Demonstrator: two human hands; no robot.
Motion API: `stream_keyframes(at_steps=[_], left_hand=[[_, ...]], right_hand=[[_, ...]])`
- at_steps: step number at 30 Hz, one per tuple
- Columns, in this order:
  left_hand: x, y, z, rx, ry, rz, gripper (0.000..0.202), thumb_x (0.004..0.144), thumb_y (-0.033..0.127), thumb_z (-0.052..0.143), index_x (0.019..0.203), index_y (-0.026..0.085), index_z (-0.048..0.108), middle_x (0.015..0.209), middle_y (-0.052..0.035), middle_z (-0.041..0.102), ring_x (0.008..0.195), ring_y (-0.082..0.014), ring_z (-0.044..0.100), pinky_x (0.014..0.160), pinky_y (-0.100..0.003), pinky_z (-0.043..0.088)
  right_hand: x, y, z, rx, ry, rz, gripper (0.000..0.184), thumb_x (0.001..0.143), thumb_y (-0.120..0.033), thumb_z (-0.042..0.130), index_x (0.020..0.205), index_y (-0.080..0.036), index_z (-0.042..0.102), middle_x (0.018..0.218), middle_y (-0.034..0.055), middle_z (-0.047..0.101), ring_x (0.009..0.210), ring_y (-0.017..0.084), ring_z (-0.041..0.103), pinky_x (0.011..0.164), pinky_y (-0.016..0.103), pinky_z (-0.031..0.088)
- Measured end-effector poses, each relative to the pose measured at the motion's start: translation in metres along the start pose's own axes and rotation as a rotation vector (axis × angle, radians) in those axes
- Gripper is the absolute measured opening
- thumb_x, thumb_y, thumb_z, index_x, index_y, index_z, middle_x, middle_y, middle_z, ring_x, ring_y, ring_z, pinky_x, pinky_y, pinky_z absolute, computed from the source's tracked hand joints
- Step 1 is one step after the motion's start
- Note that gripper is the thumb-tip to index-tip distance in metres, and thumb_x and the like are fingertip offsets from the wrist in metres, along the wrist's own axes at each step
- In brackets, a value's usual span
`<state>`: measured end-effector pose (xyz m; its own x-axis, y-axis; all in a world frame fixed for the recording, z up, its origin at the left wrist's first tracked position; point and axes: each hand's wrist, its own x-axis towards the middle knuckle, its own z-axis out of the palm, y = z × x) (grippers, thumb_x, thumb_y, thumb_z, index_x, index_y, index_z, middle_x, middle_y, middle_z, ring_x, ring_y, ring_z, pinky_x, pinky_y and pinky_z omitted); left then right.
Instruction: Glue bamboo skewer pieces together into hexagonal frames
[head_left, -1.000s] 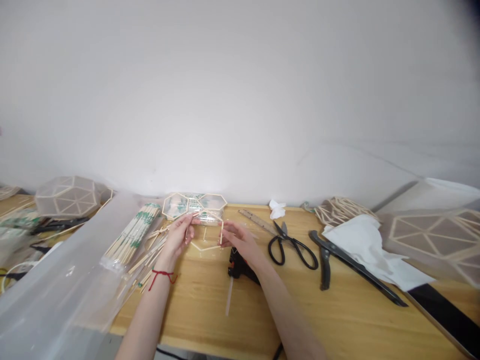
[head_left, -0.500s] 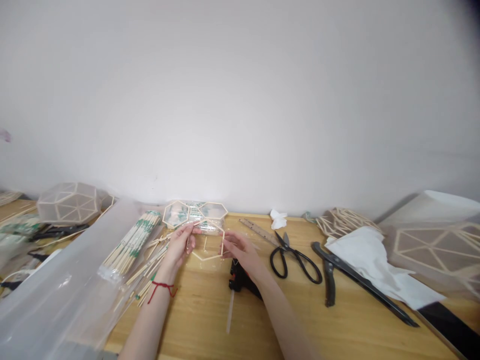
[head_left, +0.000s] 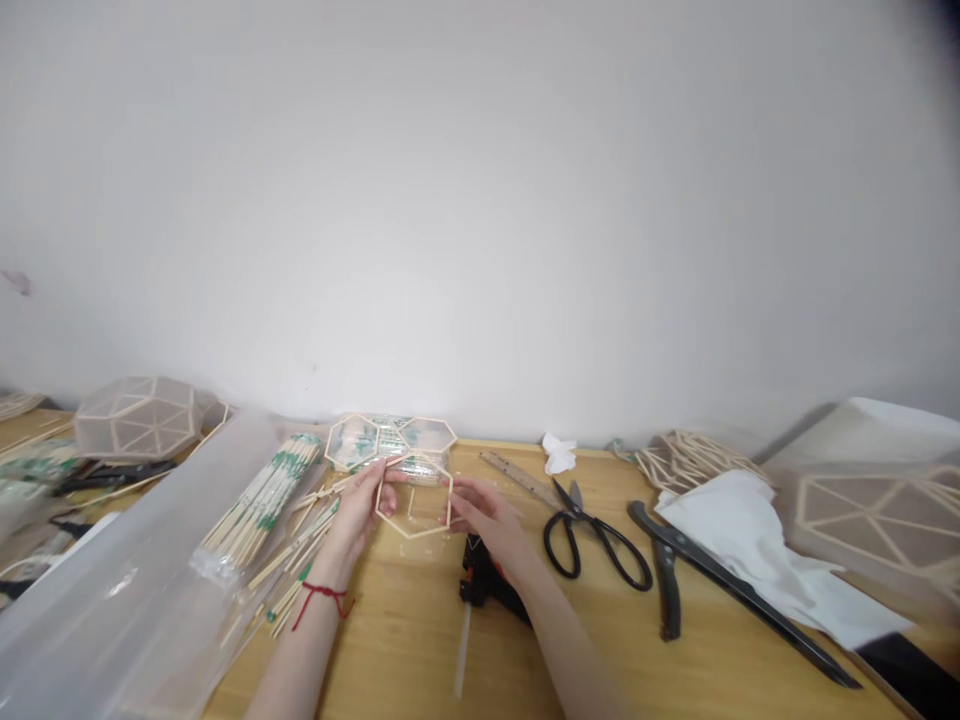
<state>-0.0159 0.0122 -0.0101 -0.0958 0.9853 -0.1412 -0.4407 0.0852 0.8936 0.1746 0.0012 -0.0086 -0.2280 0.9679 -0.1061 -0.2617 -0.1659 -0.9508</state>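
A frame of thin wooden sticks (head_left: 428, 532), joined into several open hexagon-like cells, is held up between my two hands. My left hand (head_left: 361, 508) pinches it at the left of the nearest cell, and a red cord bracelet circles that wrist. On the opposite side, the fingers of my right hand (head_left: 486, 515) close on the stick forming the cell's right edge. Beneath my right forearm lies a black glue gun (head_left: 480, 585), partly hidden, with a translucent glue stick (head_left: 462, 650) pointing toward me. Behind the frame's far cells is a clear pack of green-marked sticks (head_left: 391, 438).
Loose sticks (head_left: 296, 560) and a bagged stick bundle (head_left: 259, 505) lie left, beside plastic sheeting (head_left: 127, 590). Rightward are a ruler (head_left: 517, 475), black scissors (head_left: 596, 530), a long black tool (head_left: 739, 590), white tissue (head_left: 742, 520) and a covered stick frame (head_left: 877, 515). A wall (head_left: 480, 220) stands behind.
The view has tilted up slightly, so the table things sit lower. My hands keep their hold, and the near cell of the stick frame now faces me a little more fully.
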Motion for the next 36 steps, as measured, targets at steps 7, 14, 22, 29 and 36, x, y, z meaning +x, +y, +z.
stream_keyframes(at_steps=[7, 14, 22, 29, 36], left_hand=[[-0.0006, 0.0029, -0.0017, -0.129, -0.107, -0.076, 0.045, 0.086, 0.044, 0.05, 0.111, 0.009, 0.062, 0.084, -0.0129, 0.071, 0.044, -0.009, 0.056, 0.038, -0.018, 0.041], [-0.0017, 0.0022, -0.0009, -0.16, -0.245, -0.028, 0.056, 0.083, 0.053, 0.051, 0.119, 0.011, 0.057, 0.103, -0.0166, 0.068, 0.068, -0.0159, 0.066, 0.06, -0.025, 0.052], [-0.0045, 0.0012, 0.0047, -0.133, -0.264, 0.021, 0.057, 0.083, 0.05, 0.055, 0.129, 0.017, 0.05, 0.112, -0.0145, 0.065, 0.087, -0.0194, 0.065, 0.074, -0.03, 0.051], [-0.0049, 0.0011, 0.0048, -0.136, -0.28, 0.067, 0.065, 0.078, 0.057, 0.057, 0.128, 0.016, 0.052, 0.116, -0.0156, 0.063, 0.092, -0.0223, 0.063, 0.08, -0.033, 0.048], [-0.0062, 0.0036, 0.0022, -0.125, -0.295, 0.051, 0.067, 0.078, 0.064, 0.05, 0.126, 0.017, 0.054, 0.119, -0.0161, 0.062, 0.097, -0.0246, 0.062, 0.081, -0.034, 0.047]], right_hand=[[0.0036, 0.0056, -0.0038, 0.011, 0.008, 0.003, 0.045, 0.059, -0.049, 0.077, 0.093, -0.023, 0.066, 0.076, 0.0005, 0.067, 0.066, 0.017, 0.063, 0.066, 0.032, 0.052], [0.0064, 0.0055, -0.004, 0.019, 0.05, -0.002, 0.047, 0.055, -0.051, 0.078, 0.09, -0.023, 0.067, 0.072, 0.0015, 0.067, 0.063, 0.018, 0.063, 0.064, 0.034, 0.053], [0.0063, 0.0062, -0.0046, 0.06, 0.059, -0.007, 0.045, 0.056, -0.048, 0.079, 0.091, -0.023, 0.067, 0.073, 0.0015, 0.066, 0.064, 0.018, 0.062, 0.065, 0.034, 0.052], [0.0079, 0.0077, -0.0055, 0.058, 0.033, -0.034, 0.045, 0.058, -0.049, 0.078, 0.092, -0.022, 0.067, 0.07, 0.0011, 0.065, 0.063, 0.017, 0.061, 0.064, 0.033, 0.052], [0.0084, 0.0081, -0.0052, 0.065, 0.049, -0.027, 0.045, 0.057, -0.049, 0.079, 0.091, -0.022, 0.067, 0.071, 0.0014, 0.066, 0.062, 0.016, 0.061, 0.063, 0.033, 0.052]])
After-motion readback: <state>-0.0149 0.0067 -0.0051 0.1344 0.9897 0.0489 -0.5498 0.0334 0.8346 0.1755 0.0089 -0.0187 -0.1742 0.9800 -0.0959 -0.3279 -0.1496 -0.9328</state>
